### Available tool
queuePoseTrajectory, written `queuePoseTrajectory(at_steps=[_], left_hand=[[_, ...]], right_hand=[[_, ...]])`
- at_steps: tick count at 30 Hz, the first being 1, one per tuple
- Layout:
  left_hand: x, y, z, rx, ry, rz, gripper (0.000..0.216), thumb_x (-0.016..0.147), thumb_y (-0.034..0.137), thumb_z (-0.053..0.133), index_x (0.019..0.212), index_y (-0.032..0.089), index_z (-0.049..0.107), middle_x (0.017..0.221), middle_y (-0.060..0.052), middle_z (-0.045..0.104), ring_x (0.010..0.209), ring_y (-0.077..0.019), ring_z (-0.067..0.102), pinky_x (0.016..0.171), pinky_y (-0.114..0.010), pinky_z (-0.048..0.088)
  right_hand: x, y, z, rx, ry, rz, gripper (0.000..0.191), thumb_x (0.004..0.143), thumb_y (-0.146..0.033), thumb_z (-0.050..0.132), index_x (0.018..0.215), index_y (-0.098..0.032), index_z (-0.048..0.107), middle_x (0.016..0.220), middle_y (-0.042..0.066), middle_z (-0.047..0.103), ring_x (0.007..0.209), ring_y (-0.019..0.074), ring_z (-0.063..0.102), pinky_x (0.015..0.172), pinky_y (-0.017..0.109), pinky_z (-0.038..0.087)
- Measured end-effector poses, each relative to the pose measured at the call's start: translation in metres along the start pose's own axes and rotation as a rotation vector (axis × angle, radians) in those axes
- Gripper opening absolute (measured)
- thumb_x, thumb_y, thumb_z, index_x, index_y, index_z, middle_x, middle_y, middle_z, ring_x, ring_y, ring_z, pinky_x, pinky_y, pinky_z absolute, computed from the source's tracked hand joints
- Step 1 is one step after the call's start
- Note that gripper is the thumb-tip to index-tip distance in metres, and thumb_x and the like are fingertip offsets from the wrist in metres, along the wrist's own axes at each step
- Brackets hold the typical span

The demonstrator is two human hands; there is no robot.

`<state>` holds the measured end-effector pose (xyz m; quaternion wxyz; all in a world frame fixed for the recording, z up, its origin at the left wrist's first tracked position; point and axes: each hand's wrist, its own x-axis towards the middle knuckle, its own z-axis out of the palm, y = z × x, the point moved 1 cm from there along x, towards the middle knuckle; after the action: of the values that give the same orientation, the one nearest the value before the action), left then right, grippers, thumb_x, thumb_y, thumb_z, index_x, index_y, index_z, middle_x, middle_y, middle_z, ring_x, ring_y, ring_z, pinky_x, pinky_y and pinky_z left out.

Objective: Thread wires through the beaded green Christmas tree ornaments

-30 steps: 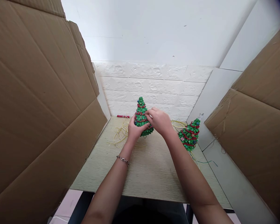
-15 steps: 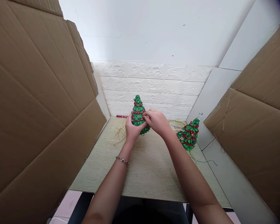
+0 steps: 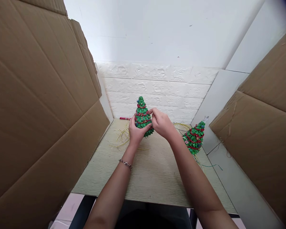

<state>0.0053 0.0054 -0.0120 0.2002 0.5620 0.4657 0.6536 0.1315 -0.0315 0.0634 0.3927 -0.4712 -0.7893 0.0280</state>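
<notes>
Both hands close on one tinsel tree (image 3: 142, 112). The left hand (image 3: 136, 133) wraps around its lower tiers from the near left side. The fingertips of the right hand (image 3: 162, 124) pinch the tree's right edge about halfway up, at a band of red garland. What exactly sits between those fingertips is too small to tell. The tree stands upright between the two hands at the far middle of the table (image 3: 154, 181), its tip rising above them.

Two trees show in all: a second tree (image 3: 194, 137), green with red bands and a pale topper, stands untouched to the right of the right wrist, near the table's edge. One loose coil of yellow wire (image 3: 123, 136) lies just left of the left hand, and more yellow strands (image 3: 181, 126) curve beyond the right hand. One red stick (image 3: 125, 118) lies left of the held tree, by the wall. One bracelet (image 3: 126, 164) circles the left wrist. Two cardboard walls flank the arms, one on the left (image 3: 38, 111) and one on the right (image 3: 264, 127).
</notes>
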Motion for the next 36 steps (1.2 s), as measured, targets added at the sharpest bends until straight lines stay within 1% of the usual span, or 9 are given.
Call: queuePoseTrajectory(at_steps=[4, 8, 17, 22, 26, 28, 30, 33, 36], left_hand=[[0.001, -0.002, -0.001, 0.014, 0.023, 0.013, 0.077, 0.054, 0.037, 0.080, 0.123, 0.018, 0.050, 0.121, -0.012, 0.057, 0.115, -0.0270, 0.053, 0.099, -0.040, 0.042], [0.001, -0.001, -0.002, 0.075, 0.061, 0.053, 0.077, 0.053, 0.036, 0.080, 0.122, 0.020, 0.051, 0.121, -0.012, 0.056, 0.116, -0.0277, 0.052, 0.100, -0.040, 0.040], [-0.004, 0.004, 0.000, 0.141, 0.012, 0.128, 0.075, 0.054, 0.034, 0.079, 0.122, 0.016, 0.050, 0.120, -0.015, 0.056, 0.114, -0.0282, 0.053, 0.098, -0.040, 0.042], [-0.004, 0.003, 0.003, 0.067, 0.062, 0.031, 0.072, 0.056, 0.035, 0.078, 0.120, 0.018, 0.052, 0.119, -0.012, 0.058, 0.114, -0.0268, 0.054, 0.098, -0.038, 0.042], [0.001, -0.002, 0.002, -0.038, 0.102, -0.062, 0.070, 0.053, 0.032, 0.080, 0.117, 0.019, 0.054, 0.115, -0.010, 0.060, 0.112, -0.0253, 0.055, 0.098, -0.038, 0.042], [0.004, -0.003, -0.001, -0.080, 0.111, -0.092, 0.066, 0.055, 0.032, 0.079, 0.115, 0.019, 0.055, 0.114, -0.009, 0.061, 0.110, -0.0241, 0.056, 0.097, -0.038, 0.043], [0.006, -0.003, -0.003, -0.106, 0.123, -0.122, 0.061, 0.057, 0.034, 0.078, 0.112, 0.018, 0.056, 0.112, -0.010, 0.062, 0.107, -0.0232, 0.058, 0.095, -0.038, 0.045], [0.009, -0.003, -0.006, -0.126, 0.137, -0.148, 0.057, 0.059, 0.035, 0.077, 0.109, 0.016, 0.057, 0.111, -0.010, 0.063, 0.103, -0.0226, 0.059, 0.094, -0.039, 0.045], [0.010, -0.003, -0.007, -0.107, 0.146, -0.136, 0.059, 0.057, 0.034, 0.078, 0.110, 0.017, 0.056, 0.112, -0.010, 0.062, 0.106, -0.0229, 0.058, 0.096, -0.039, 0.044]], right_hand=[[0.000, 0.001, 0.001, 0.008, 0.002, -0.036, 0.031, 0.084, -0.013, 0.029, 0.106, -0.017, 0.050, 0.093, 0.008, 0.062, 0.079, 0.0180, 0.056, 0.070, 0.027, 0.039], [0.000, -0.001, 0.001, -0.006, -0.043, -0.017, 0.028, 0.086, -0.015, 0.030, 0.107, -0.018, 0.049, 0.090, 0.007, 0.063, 0.076, 0.0181, 0.057, 0.069, 0.027, 0.039], [0.001, -0.001, 0.005, -0.093, -0.080, 0.034, 0.023, 0.087, -0.016, 0.033, 0.102, -0.020, 0.049, 0.086, 0.005, 0.064, 0.073, 0.0190, 0.056, 0.064, 0.027, 0.037], [-0.002, -0.007, -0.002, -0.185, -0.098, 0.140, 0.022, 0.087, -0.026, 0.040, 0.106, -0.020, 0.051, 0.093, 0.007, 0.065, 0.077, 0.0200, 0.058, 0.064, 0.028, 0.038], [-0.005, -0.003, -0.004, -0.301, -0.207, 0.218, 0.025, 0.085, -0.036, 0.048, 0.097, -0.017, 0.059, 0.100, 0.012, 0.065, 0.090, 0.0241, 0.059, 0.069, 0.031, 0.041], [-0.006, 0.001, -0.004, -0.367, -0.273, 0.244, 0.022, 0.085, -0.033, 0.048, 0.089, -0.017, 0.063, 0.099, 0.013, 0.065, 0.089, 0.0250, 0.060, 0.069, 0.031, 0.040], [-0.006, 0.005, -0.005, -0.392, -0.316, 0.234, 0.021, 0.086, -0.027, 0.045, 0.082, -0.018, 0.064, 0.093, 0.012, 0.067, 0.084, 0.0232, 0.061, 0.065, 0.030, 0.039], [-0.004, 0.006, -0.008, -0.377, -0.293, 0.239, 0.024, 0.089, -0.025, 0.043, 0.081, -0.019, 0.065, 0.086, 0.010, 0.068, 0.079, 0.0219, 0.061, 0.061, 0.028, 0.036], [-0.003, 0.005, -0.014, -0.363, -0.233, 0.311, 0.026, 0.090, -0.033, 0.042, 0.086, -0.020, 0.064, 0.086, 0.011, 0.068, 0.079, 0.0235, 0.060, 0.059, 0.029, 0.034]])
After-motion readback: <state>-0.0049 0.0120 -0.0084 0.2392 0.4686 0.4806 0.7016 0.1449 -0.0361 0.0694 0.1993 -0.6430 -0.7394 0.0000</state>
